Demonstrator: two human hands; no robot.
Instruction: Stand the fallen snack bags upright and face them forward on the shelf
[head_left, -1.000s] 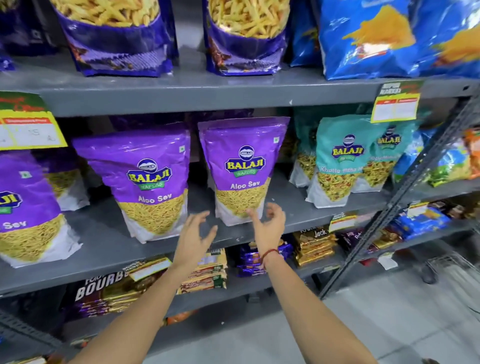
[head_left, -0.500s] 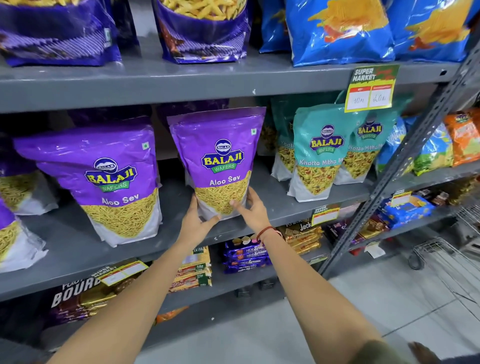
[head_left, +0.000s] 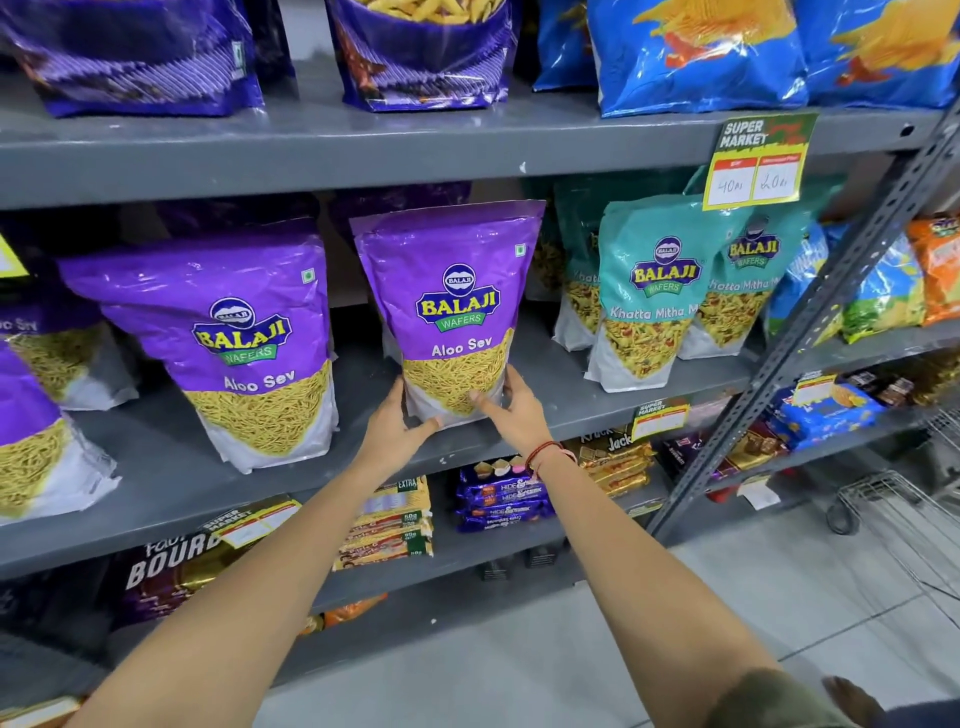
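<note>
Two hands clamp base of Aloo Sev bag (head_left: 457, 312): left hand (head_left: 397, 423), right hand (head_left: 511, 410), each grip closed on lower corner. Bag upright near front edge of middle shelf (head_left: 171, 478). Square base flat, label forward, release gently.

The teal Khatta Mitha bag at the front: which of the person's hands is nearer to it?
Right. The right hand grips the purple Aloo Sev bag on the side facing the teal bag; the left hand is farther.
</note>
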